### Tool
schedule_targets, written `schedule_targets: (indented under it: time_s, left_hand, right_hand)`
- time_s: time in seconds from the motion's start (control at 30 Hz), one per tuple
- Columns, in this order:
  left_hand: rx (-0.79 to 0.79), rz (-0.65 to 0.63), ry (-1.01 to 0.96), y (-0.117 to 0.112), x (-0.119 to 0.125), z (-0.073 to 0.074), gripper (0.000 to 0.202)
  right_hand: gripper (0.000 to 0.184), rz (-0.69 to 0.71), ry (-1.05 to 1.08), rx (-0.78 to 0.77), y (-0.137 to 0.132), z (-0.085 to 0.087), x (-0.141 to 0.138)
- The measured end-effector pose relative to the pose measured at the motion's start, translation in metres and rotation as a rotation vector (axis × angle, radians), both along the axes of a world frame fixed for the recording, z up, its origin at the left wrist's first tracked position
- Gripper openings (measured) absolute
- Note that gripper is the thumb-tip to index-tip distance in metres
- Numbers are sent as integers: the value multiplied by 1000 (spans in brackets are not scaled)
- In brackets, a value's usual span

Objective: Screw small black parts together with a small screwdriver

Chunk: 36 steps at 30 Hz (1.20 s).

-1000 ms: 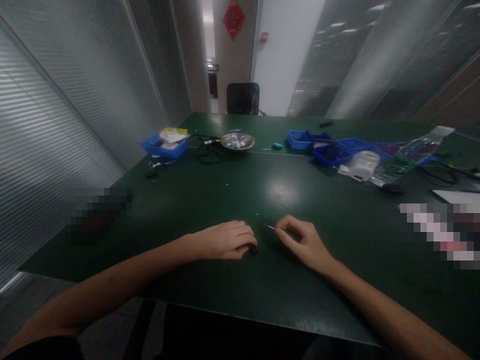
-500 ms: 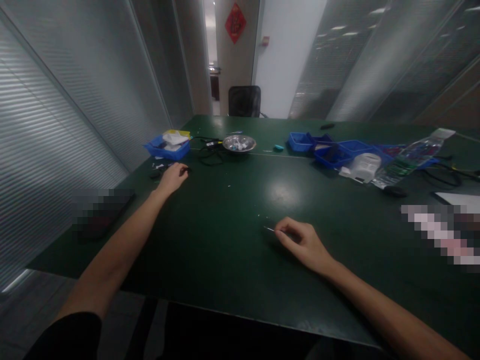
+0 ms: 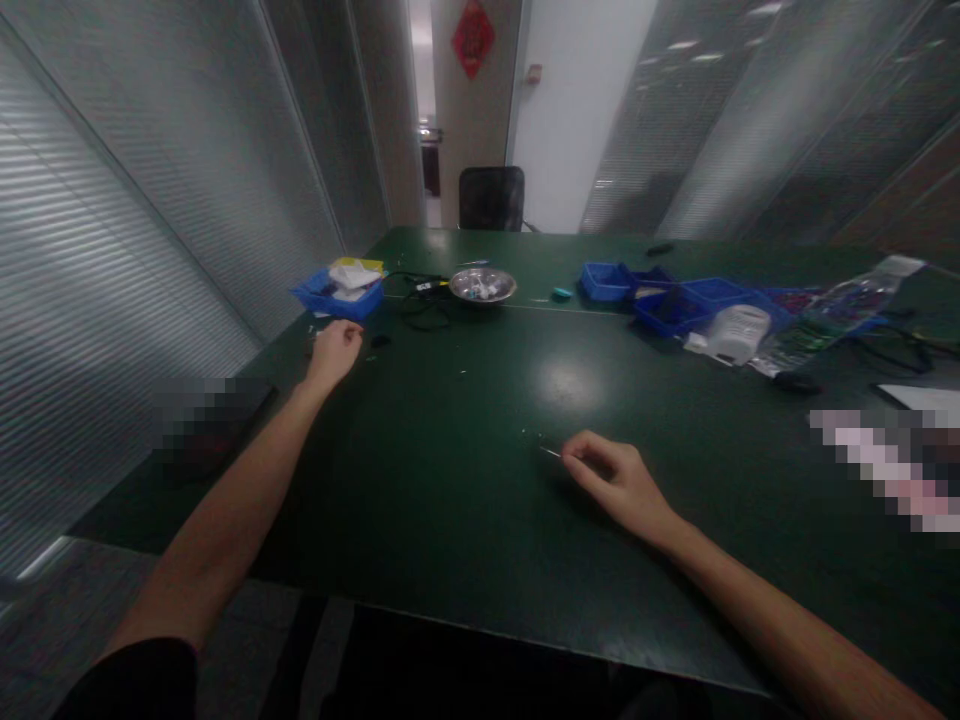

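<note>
My left hand is over the far left of the green table, its fingers curled together; what they hold, if anything, is hidden. A small black piece lies just right of its fingertips. Small dark and white bits show beside and behind this hand. Near the middle right of the table, my right hand is closed in a pinch on a thin metal rod, whose tip points left. It is too fine to tell its exact kind. Tiny pale specks lie on the tabletop near that tip.
A blue tray with white wrapping stands back left. Beyond are a black cable, a shiny metal bowl with small items, and a teal piece. Several blue bins, a white container and a clear bottle are at right.
My left hand has drawn back to the left, and the small black piece now shows uncovered on the table. My right hand still pinches the rod. The view has shifted slightly.
</note>
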State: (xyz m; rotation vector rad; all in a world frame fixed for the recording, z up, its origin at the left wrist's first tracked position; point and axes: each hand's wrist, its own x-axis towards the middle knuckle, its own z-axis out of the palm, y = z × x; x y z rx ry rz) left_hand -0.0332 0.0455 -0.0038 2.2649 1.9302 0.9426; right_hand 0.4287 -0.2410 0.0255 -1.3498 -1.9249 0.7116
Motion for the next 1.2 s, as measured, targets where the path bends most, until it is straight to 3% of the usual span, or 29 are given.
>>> schedule_targets:
  time_s: [0.07,0.17,0.27,0.37,0.47,0.6,0.73,0.87,1.2]
  left_hand:
    - [-119,7,29,0,-11,5,32]
    - [-327,-79,37,0,-16,9,36]
    - [-374,-162,36,2,-10,9,29]
    - [-392,-165,12,6,-5,4,19]
    - [-304,-108,-105,8,-4,-3,18]
    - [-74,-106,-415,10,2,-12,21]
    - [9,-51,-558,15,16,-16,22]
    - [6,-4,-505,15,23,-16,30]
    - [-10,-39,-312,12,25,-17,29]
  right_hand:
    - [22,-8,-1,-9,0,0,0]
    - [22,-5,-1,-15,0,2,-1]
    - [23,0,3,-19,-1,4,-3]
    - [24,-2,5,-24,-1,5,-3]
    - [23,-3,0,-33,-1,4,-3]
    - [22,12,0,-36,0,3,-3]
    - [22,21,-7,-30,-1,4,-5]
    - [22,29,-1,-29,-1,5,-6]
    - [21,43,-3,-40,-1,2,-5]
